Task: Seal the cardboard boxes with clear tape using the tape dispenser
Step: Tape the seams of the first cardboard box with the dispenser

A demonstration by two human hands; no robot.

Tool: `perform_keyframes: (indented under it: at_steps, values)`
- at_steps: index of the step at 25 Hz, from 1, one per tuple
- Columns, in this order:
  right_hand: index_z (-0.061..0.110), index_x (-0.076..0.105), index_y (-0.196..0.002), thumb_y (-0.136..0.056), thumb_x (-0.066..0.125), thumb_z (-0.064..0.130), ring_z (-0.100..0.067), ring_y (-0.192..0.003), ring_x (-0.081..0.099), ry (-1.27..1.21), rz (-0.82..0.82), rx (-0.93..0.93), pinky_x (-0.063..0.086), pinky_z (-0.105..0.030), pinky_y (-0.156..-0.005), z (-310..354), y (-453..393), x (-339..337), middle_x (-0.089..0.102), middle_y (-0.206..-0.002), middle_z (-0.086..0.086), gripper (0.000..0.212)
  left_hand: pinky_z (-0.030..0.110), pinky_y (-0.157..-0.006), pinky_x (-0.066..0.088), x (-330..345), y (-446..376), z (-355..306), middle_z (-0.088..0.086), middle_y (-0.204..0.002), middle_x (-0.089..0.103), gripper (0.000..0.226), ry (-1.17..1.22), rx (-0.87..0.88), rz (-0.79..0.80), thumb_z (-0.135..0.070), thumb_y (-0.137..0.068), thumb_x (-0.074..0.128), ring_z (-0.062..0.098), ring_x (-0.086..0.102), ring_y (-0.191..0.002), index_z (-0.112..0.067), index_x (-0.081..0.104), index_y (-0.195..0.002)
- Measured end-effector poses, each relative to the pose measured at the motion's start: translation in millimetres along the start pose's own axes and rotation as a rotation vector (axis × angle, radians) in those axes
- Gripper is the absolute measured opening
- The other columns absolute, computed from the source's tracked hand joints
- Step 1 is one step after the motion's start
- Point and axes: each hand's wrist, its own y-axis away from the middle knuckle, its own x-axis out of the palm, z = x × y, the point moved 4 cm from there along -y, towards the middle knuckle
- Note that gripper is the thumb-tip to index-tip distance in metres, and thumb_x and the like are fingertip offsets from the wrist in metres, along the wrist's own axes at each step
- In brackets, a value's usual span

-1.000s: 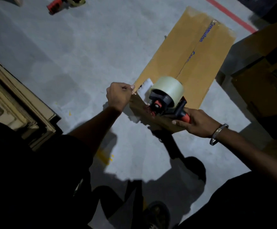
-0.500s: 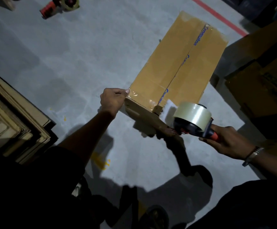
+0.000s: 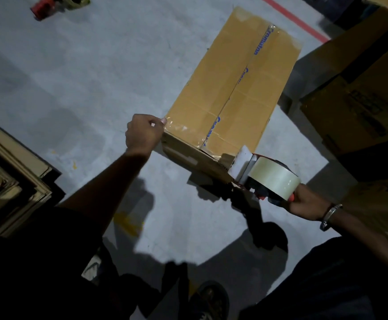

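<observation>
A long brown cardboard box [image 3: 232, 88] lies on the grey floor, its flaps closed along a centre seam with blue lettering. Clear tape runs across its near top edge. My left hand [image 3: 143, 132] is curled at the box's near left corner, thumb pressing the tape end there. My right hand [image 3: 304, 204] grips the red handle of a tape dispenser [image 3: 267, 179] with a roll of clear tape, held at the box's near right corner. The dispenser's white blade guard touches that corner.
A second red tape dispenser [image 3: 56, 4] lies on the floor at the top left. Stacked flat cardboard [image 3: 8, 176] sits at the left. More cardboard boxes [image 3: 359, 93] stand at the right. A red floor line [image 3: 292, 19] runs behind the box. My shoe [image 3: 209, 301] is below.
My right hand has drawn the dispenser rightward along the box's near edge, from near the left hand to the right corner, laying tape. My left hand stayed at the left corner.
</observation>
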Motion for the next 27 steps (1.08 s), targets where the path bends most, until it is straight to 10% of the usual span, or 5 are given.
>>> perform_keyframes:
  at_steps: [5, 9, 12, 21, 27]
  values:
    - [0.009, 0.061, -0.105, -0.066, 0.065, 0.086, -0.050, -0.100, 0.061, -0.096, -0.003, 0.053, 0.052, -0.065, -0.085, 5.1, -2.9, -4.6, 0.068, -0.100, -0.022, 0.087, 0.063, -0.125, 0.011, 66.0, 67.7, -45.7, 0.030, -0.171, 0.004, 0.112, -0.359, 0.131, 0.071, -0.079, -0.094, 0.041, 0.042, -0.002, -0.160, 0.002, 0.008, -0.164]
    - [0.050, 0.069, -0.101, -0.092, 0.071, -0.002, 0.000, -0.089, 0.069, -0.127, 0.037, 0.099, 0.057, -0.024, -0.088, 47.6, 5.5, -15.4, 0.069, -0.105, -0.020, 0.053, 0.059, -0.126, 0.000, 95.0, 76.1, -37.2, 0.031, -0.169, -0.018, 0.151, -0.374, 0.193, -0.044, -0.108, -0.068, 0.032, 0.038, -0.022, -0.159, 0.003, -0.005, -0.164]
    - [0.002, 0.056, -0.127, -0.090, 0.054, -0.027, -0.023, -0.087, 0.063, -0.225, 0.070, 0.056, 0.051, -0.028, -0.079, 69.6, 13.3, -15.4, 0.057, -0.118, -0.040, 0.047, 0.056, -0.127, 0.002, 94.1, 75.6, -32.3, 0.029, -0.170, -0.015, 0.152, -0.349, 0.235, -0.104, -0.109, -0.067, 0.036, 0.038, -0.017, -0.160, 0.001, -0.001, -0.165]
    - [0.046, 0.065, -0.087, -0.041, 0.059, 0.100, -0.019, -0.087, 0.067, -0.061, -0.006, 0.198, 0.054, -0.029, -0.082, 30.6, 45.5, -28.0, 0.067, -0.091, -0.006, 0.071, 0.062, -0.127, 0.014, 94.2, 74.4, -34.9, 0.027, -0.171, -0.013, 0.150, -0.342, 0.211, -0.101, -0.108, -0.067, 0.037, 0.037, -0.015, -0.160, -0.002, 0.001, -0.166]
    - [0.018, 0.063, -0.123, -0.094, 0.068, 0.034, -0.017, -0.115, 0.065, -0.106, -0.130, 0.100, 0.040, -0.003, -0.083, 45.5, 22.7, -0.4, 0.064, -0.109, 0.001, 0.034, 0.063, -0.126, 0.015, 95.8, 76.1, -35.9, 0.027, -0.172, -0.013, 0.151, -0.355, 0.195, -0.122, -0.110, -0.065, 0.035, 0.037, -0.014, -0.161, -0.003, 0.000, -0.166]
